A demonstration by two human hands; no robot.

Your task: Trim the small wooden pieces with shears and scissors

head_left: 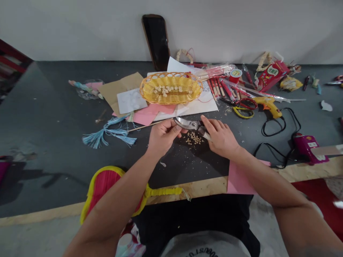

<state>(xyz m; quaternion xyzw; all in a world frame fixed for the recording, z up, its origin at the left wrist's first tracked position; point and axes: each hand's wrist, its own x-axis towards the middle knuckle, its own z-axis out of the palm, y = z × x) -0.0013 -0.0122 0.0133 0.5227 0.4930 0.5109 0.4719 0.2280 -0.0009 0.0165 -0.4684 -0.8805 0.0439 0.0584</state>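
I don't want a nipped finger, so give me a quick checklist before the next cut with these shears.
1. Shears gripped by the right hand: ok.
2. Thin stick held in the left hand: ok, it appears to run into that hand.
3. Left fingertips well away from the blade: not ok, they are right beside it.
4. Small cut pieces gathered up: not ok, they lie loose below the shears.
5. Yellow basket upright: ok.
6. Glue gun unplugged: cannot tell.
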